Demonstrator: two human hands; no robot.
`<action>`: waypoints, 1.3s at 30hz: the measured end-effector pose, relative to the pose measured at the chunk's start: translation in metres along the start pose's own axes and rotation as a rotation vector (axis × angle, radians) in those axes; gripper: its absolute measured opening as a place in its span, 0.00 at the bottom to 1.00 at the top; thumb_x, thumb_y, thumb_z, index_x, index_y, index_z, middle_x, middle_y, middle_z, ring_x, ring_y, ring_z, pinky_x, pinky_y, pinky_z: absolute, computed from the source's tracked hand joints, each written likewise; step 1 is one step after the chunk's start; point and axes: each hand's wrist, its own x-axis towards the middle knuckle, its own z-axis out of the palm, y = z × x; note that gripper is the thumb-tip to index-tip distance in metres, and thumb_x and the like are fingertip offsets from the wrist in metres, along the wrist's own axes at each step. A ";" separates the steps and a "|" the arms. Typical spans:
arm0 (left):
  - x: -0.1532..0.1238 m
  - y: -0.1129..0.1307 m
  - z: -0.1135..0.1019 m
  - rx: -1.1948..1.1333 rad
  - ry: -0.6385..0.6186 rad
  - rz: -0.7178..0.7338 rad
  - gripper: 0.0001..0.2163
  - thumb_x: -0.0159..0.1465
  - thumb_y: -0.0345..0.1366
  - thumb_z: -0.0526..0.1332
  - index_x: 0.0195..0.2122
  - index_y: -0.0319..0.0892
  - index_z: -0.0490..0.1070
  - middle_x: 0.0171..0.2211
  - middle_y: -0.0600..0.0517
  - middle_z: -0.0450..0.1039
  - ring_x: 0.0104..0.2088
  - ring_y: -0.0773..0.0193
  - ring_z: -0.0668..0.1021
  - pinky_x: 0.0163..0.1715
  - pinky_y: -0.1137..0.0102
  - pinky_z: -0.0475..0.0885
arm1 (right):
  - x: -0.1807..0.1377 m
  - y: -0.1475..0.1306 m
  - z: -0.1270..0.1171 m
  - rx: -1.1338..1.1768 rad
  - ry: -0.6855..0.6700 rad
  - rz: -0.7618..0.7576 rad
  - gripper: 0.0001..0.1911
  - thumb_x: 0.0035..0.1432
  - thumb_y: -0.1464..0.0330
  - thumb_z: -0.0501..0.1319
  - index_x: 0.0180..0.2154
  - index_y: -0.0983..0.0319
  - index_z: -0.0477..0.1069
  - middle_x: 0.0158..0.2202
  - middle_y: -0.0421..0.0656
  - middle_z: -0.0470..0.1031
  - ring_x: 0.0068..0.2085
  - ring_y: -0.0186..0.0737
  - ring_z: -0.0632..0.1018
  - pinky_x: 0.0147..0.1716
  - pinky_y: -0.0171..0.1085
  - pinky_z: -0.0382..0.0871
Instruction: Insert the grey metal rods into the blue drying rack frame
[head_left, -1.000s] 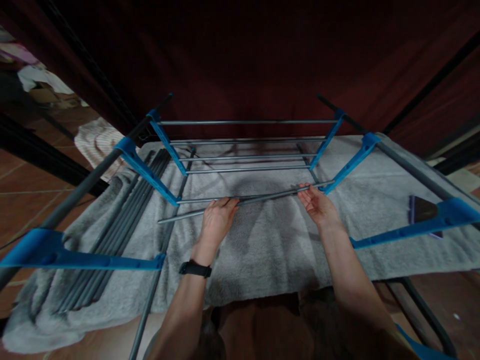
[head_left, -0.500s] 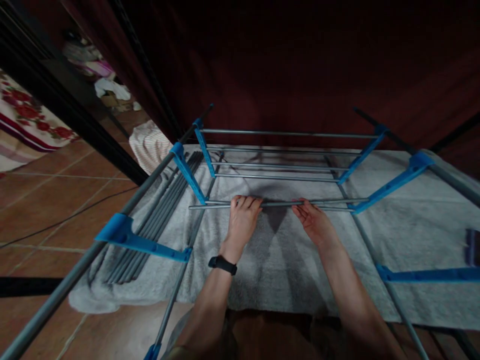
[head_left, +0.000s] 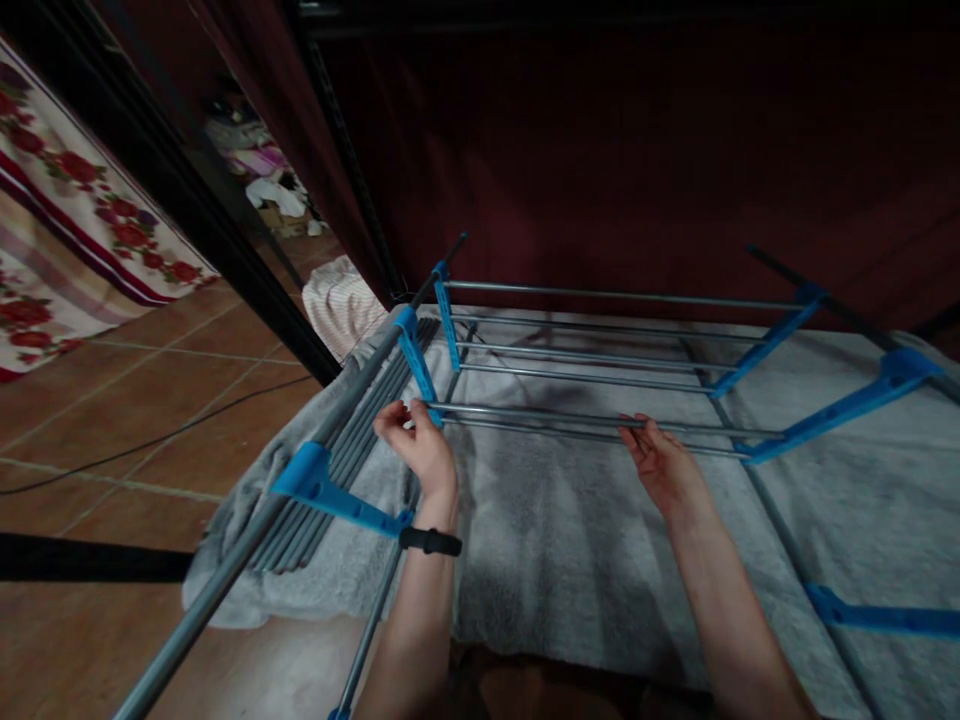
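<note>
A rack frame of grey metal tubes and blue plastic brackets [head_left: 416, 352] lies over a grey towel [head_left: 570, 520]. My left hand [head_left: 416, 445] pinches the left end of a thin grey rod [head_left: 555, 430] right beside the blue bracket. My right hand [head_left: 664, 465] is palm-up under the same rod further right, its fingers curled around it. Other rods [head_left: 592, 358] span the frame behind it.
A bundle of spare grey rods [head_left: 337, 470] lies on the towel's left edge. Tiled floor [head_left: 135, 420] with a dark cable lies to the left, with a striped cloth [head_left: 341, 300] and floral fabric [head_left: 67, 240] beyond. A dark red curtain [head_left: 600, 150] hangs behind.
My left hand slid left along the rod to its end at the blue bracket. The rod now lies level between the brackets. The view turned left.
</note>
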 end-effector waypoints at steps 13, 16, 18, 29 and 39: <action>0.005 -0.001 0.019 -0.802 -0.141 -0.418 0.15 0.56 0.42 0.69 0.36 0.40 0.67 0.28 0.52 0.77 0.20 0.73 0.72 0.24 0.75 0.64 | -0.002 0.002 0.002 -0.201 -0.036 0.089 0.12 0.51 0.61 0.73 0.33 0.63 0.78 0.35 0.45 0.83 0.37 0.39 0.84 0.43 0.38 0.80; 0.004 0.001 0.020 -0.804 -0.112 -0.407 0.18 0.55 0.39 0.70 0.37 0.43 0.60 0.26 0.53 0.78 0.19 0.71 0.73 0.23 0.75 0.63 | -0.012 0.004 0.014 -0.404 -0.152 0.185 0.18 0.52 0.56 0.71 0.37 0.64 0.78 0.40 0.52 0.83 0.38 0.43 0.84 0.41 0.41 0.80; 0.004 0.002 0.020 -0.800 -0.102 -0.388 0.18 0.55 0.38 0.69 0.37 0.44 0.58 0.26 0.54 0.78 0.19 0.70 0.73 0.23 0.74 0.63 | -0.021 0.006 0.022 -0.535 -0.172 0.115 0.19 0.52 0.54 0.70 0.37 0.64 0.78 0.39 0.51 0.83 0.37 0.43 0.83 0.40 0.42 0.79; 0.005 -0.001 0.016 -0.619 -0.039 -0.265 0.12 0.57 0.39 0.68 0.37 0.41 0.69 0.26 0.58 0.69 0.27 0.69 0.73 0.31 0.72 0.68 | -0.040 0.036 0.106 -1.539 -0.585 -0.861 0.18 0.69 0.67 0.50 0.57 0.60 0.68 0.56 0.50 0.74 0.58 0.47 0.73 0.58 0.50 0.67; 0.009 -0.009 0.020 -0.233 0.000 0.050 0.16 0.59 0.29 0.62 0.49 0.42 0.70 0.50 0.45 0.69 0.54 0.55 0.72 0.59 0.59 0.65 | -0.023 0.059 0.166 -1.978 -0.899 -0.846 0.28 0.65 0.79 0.47 0.64 0.60 0.61 0.54 0.49 0.75 0.51 0.44 0.76 0.52 0.40 0.68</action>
